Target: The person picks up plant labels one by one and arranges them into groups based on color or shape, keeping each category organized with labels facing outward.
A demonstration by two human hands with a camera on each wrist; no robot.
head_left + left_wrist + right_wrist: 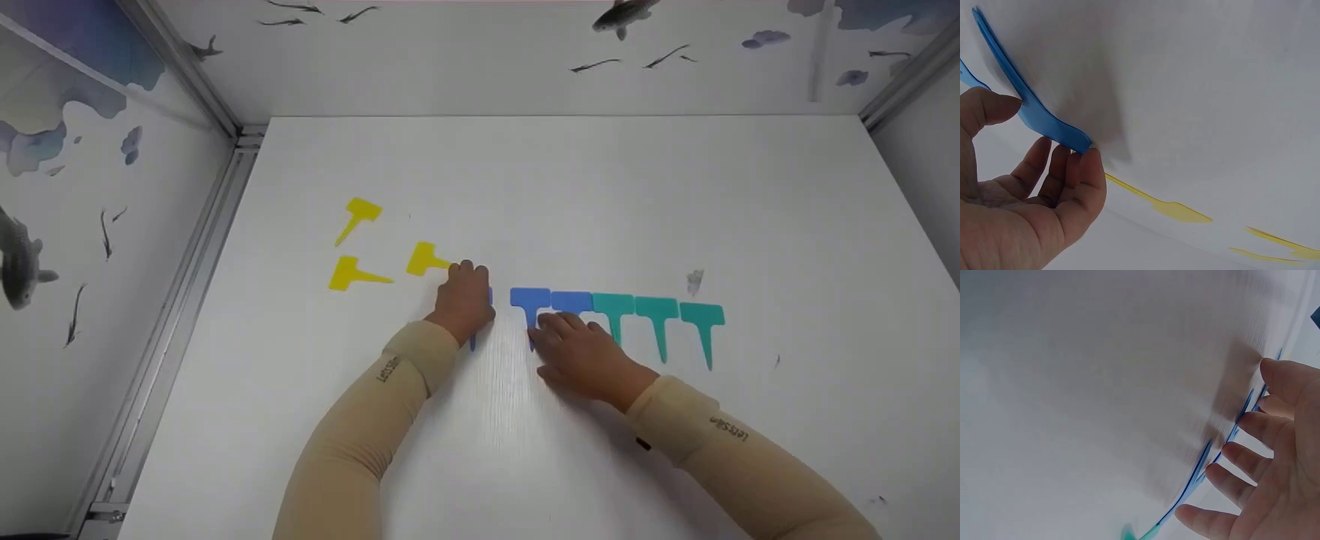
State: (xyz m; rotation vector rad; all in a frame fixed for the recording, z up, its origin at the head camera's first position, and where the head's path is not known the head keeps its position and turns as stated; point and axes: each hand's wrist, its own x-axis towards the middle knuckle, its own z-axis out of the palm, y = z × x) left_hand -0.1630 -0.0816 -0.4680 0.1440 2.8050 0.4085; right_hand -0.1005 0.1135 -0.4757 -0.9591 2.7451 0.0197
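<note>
My left hand (463, 301) pinches a blue T-shaped plant label (1053, 125) between thumb and fingertips, at the table surface. In the head view the hand covers most of that label. To its right lies a row of T-shaped labels: a blue one (530, 298), a second blue one (571, 301), then a teal one (613, 303) and two more teal ones. My right hand (589, 358) rests over the lower part of the row with fingers extended, the fingertips at the blue labels' stems. It hides parts of those stems.
Left of my left hand lie three yellow T-shaped labels: an upper one (363, 209), a lower one (346, 274), and a nearer one (422, 259) partly behind the fingers. The white table (562, 195) is bordered by printed panels and a metal rail (184, 277).
</note>
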